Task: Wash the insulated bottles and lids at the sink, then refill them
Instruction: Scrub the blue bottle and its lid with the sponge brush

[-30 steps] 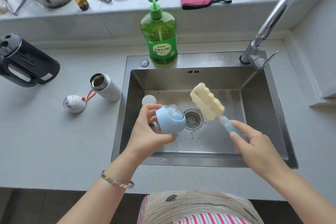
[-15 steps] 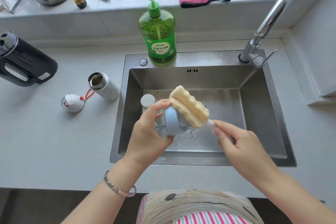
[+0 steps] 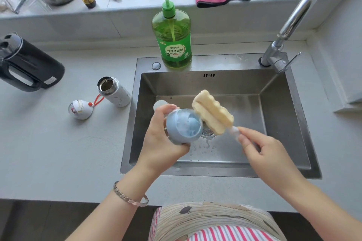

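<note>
Sink (image 3: 284,123) below 2 hands. Left hand (image 3: 160,146) curls fingers round blue lid (image 3: 184,127), hollow side up. Right hand (image 3: 264,152) pinches the handle of sponge brush (image 3: 213,111), its head just right of the lid. Open white bottle (image 3: 115,92) and white lid (image 3: 80,109) are on the counter, well left of left grip.

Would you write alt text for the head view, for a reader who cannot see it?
Over a steel sink, the left hand grips a blue lid while the right hand holds a sponge brush at its rim. A green soap bottle stands on the sink's back ledge; an open white bottle and a white lid sit on the counter at left.
</note>
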`<action>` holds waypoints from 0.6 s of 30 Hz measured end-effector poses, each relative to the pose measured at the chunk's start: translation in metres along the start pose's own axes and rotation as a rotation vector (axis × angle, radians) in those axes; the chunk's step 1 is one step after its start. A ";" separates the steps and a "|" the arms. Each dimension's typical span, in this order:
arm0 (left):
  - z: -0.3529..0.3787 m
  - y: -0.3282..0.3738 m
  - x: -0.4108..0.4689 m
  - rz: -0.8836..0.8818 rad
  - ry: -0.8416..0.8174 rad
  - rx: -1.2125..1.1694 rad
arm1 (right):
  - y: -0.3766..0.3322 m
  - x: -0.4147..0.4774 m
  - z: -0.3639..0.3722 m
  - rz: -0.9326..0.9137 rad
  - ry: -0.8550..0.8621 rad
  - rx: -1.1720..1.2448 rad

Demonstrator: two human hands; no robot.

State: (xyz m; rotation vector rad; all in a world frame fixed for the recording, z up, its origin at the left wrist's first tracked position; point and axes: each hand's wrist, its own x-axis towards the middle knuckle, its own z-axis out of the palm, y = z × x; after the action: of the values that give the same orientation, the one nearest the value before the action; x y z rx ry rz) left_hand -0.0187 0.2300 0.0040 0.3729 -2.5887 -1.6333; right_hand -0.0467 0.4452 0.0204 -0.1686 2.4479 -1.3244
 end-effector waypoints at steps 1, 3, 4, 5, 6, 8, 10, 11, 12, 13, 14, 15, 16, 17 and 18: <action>0.001 0.001 0.001 -0.031 0.008 -0.016 | -0.003 -0.004 0.002 -0.020 -0.013 0.023; 0.002 0.003 0.004 -0.081 0.020 -0.095 | -0.010 -0.013 0.009 -0.074 -0.049 0.038; 0.002 0.003 0.005 -0.095 0.022 -0.128 | -0.009 -0.014 0.011 -0.082 -0.041 0.036; 0.003 0.003 0.006 -0.103 0.023 -0.141 | -0.005 -0.013 0.012 -0.067 -0.012 0.029; 0.004 0.003 0.006 -0.102 0.020 -0.133 | -0.002 -0.010 0.012 -0.044 0.016 0.024; 0.005 0.002 0.006 -0.101 0.016 -0.110 | 0.000 -0.010 0.011 -0.051 0.019 -0.005; 0.005 0.003 0.007 -0.110 0.020 -0.117 | -0.006 -0.014 0.013 -0.110 -0.022 -0.032; 0.005 0.003 0.008 -0.108 0.022 -0.113 | -0.006 -0.014 0.013 -0.113 -0.026 -0.027; 0.005 0.004 0.009 -0.098 0.024 -0.099 | -0.004 -0.011 0.013 -0.090 -0.009 -0.010; 0.005 0.004 0.009 -0.089 0.024 -0.084 | -0.001 -0.007 0.012 -0.057 0.014 0.003; 0.005 0.005 0.009 -0.085 0.025 -0.076 | 0.001 -0.005 0.012 -0.037 0.029 0.006; 0.005 0.005 0.010 -0.090 0.028 -0.076 | 0.000 -0.005 0.012 -0.041 0.028 0.003; 0.004 0.006 0.010 -0.100 0.031 -0.081 | -0.002 -0.007 0.014 -0.063 0.015 -0.004; 0.003 0.005 0.010 -0.111 0.033 -0.088 | -0.004 -0.010 0.015 -0.086 -0.005 -0.011; 0.003 0.005 0.010 -0.120 0.034 -0.091 | -0.006 -0.012 0.016 -0.093 -0.017 -0.012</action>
State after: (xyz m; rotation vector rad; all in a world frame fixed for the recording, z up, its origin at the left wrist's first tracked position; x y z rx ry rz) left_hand -0.0301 0.2319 0.0065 0.5547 -2.5018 -1.7581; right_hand -0.0303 0.4324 0.0197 -0.2992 2.4610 -1.3415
